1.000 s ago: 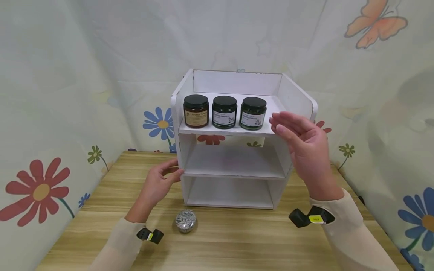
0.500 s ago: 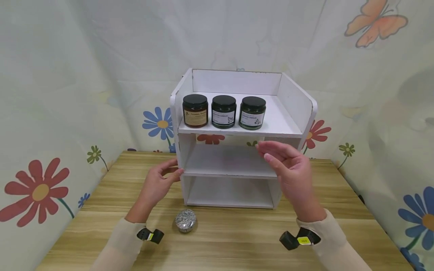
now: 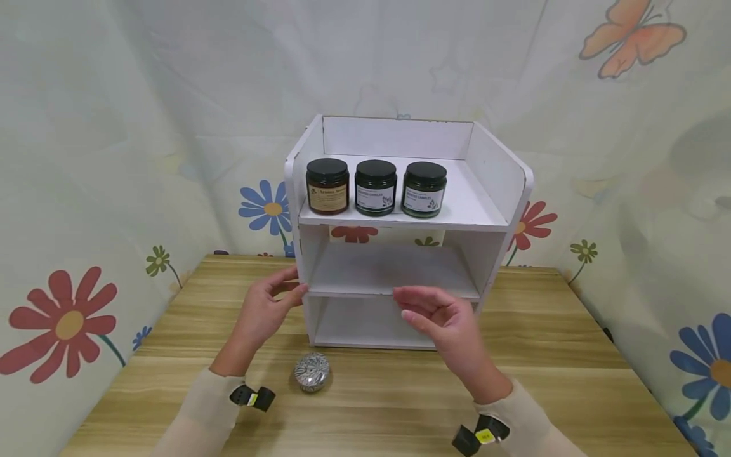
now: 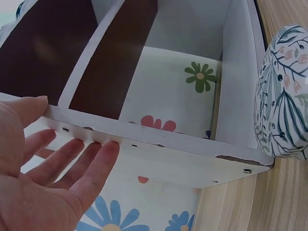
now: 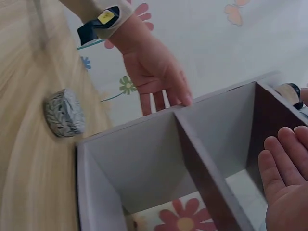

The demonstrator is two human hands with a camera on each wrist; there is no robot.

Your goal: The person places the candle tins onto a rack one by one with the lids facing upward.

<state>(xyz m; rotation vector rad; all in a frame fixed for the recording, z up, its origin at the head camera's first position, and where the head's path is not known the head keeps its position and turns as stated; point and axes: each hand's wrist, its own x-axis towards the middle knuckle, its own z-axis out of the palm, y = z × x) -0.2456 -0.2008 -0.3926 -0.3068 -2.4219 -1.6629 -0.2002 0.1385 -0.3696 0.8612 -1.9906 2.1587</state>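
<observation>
My left hand [image 3: 265, 311] holds the left side of a white three-level shelf [image 3: 394, 266], thumb on the front edge and fingertips against the outer side panel [image 4: 168, 159]. In front of the lower levels hovers my right hand [image 3: 448, 327], fingers loosely bent, nothing in it. Three black-lidded candle jars stand in a row on the top level: an amber jar [image 3: 328, 187] with a tan label, then a green jar [image 3: 375, 188] and another green jar [image 3: 424, 190], both with white labels. A round patterned tin [image 3: 312, 372] sits on the table before the shelf's left corner.
The wood-grain table [image 3: 548, 393] carries the shelf near its back edge. Behind and beside it hangs a pale curtain [image 3: 228, 82] printed with flowers and a butterfly. Each wrist wears a black strap with a small camera.
My right hand has come down and to the left, from beside the right-hand jar to the front of the lower levels. The left hand, jars and tin have stayed put.
</observation>
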